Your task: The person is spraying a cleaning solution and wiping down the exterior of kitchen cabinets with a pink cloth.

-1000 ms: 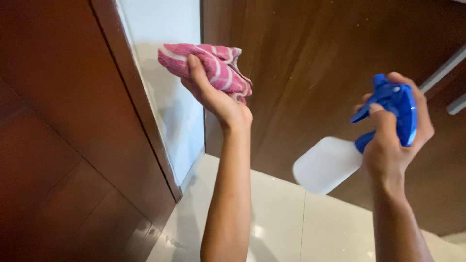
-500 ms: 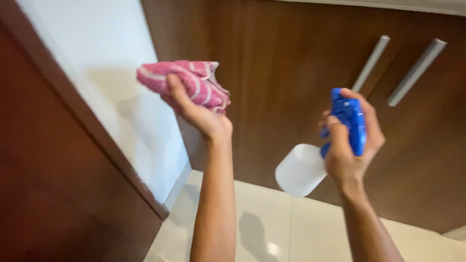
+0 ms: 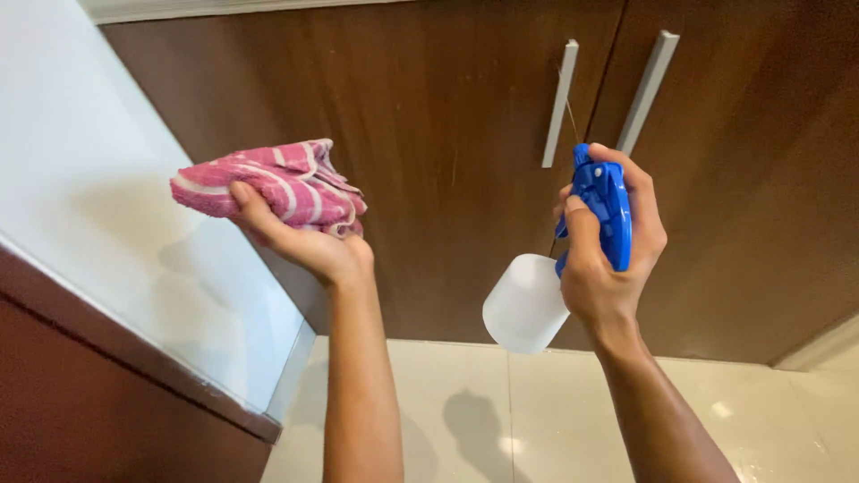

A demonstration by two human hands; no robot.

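Overhead, gripping a folded pink-and-white striped cloth (image 3: 273,185) at ten o'clock of the view, left hand (image 3: 300,241) closing under it with the thumb pressing on the fabric, lifting it beside a pale glass panel (image 3: 107,224) lying toward nine o'clock. Clamping a spray bottle (image 3: 559,268) at three o'clock, right hand (image 3: 613,259) wrapping round the blue trigger head (image 3: 604,210), white body hanging toward six o'clock. Holding the two hands well apart, both raised. Facing dark brown wooden cabinet doors (image 3: 429,161) with two long metal handles (image 3: 559,103) at one o'clock, glossy cream floor tiles (image 3: 501,411) showing at six o'clock.
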